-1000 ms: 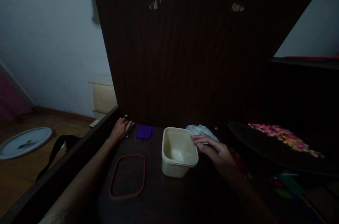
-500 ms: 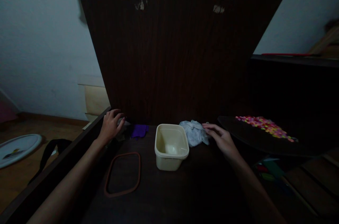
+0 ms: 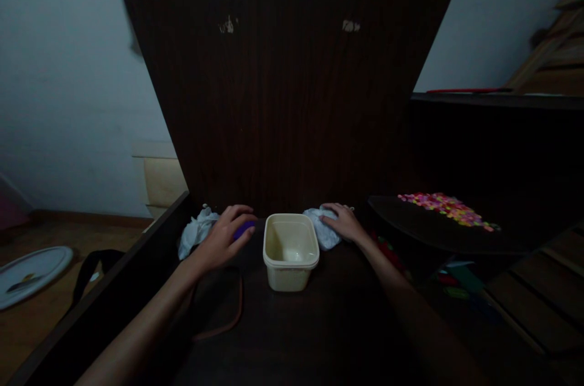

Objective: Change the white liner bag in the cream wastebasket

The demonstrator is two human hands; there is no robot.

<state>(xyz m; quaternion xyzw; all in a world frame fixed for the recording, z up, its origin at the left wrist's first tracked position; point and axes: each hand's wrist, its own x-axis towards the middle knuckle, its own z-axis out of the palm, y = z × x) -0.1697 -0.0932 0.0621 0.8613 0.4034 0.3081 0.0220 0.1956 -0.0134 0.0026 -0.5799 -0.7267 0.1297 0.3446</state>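
Observation:
My left hand (image 3: 228,237) is open, its fingers spread over a purple piece of material (image 3: 244,229) that they partly hide; I cannot tell whether they touch it. My right hand (image 3: 343,223) rests its outstretched fingers on a crumpled whitish plastic bag (image 3: 323,235). Between both hands stands a cream plastic tub (image 3: 292,275), uncovered, with nothing visible inside. In front of the left wrist lies a brown rounded-square ring (image 3: 241,298), partly covered by the forearm. Another pale crumpled bag (image 3: 197,232) sits left of my left hand.
A tall dark wooden panel (image 3: 283,100) rises behind the tub. On the left runs a raised wooden edge (image 3: 114,289). A dark shelf (image 3: 392,216) at right bears many small colourful pieces (image 3: 449,206). A white oval object (image 3: 34,273) lies on the floor at far left.
My left hand has moved right, from the pale bag at the left edge to the purple material. My right hand has come further over the bag beside the tub. The view has turned slightly.

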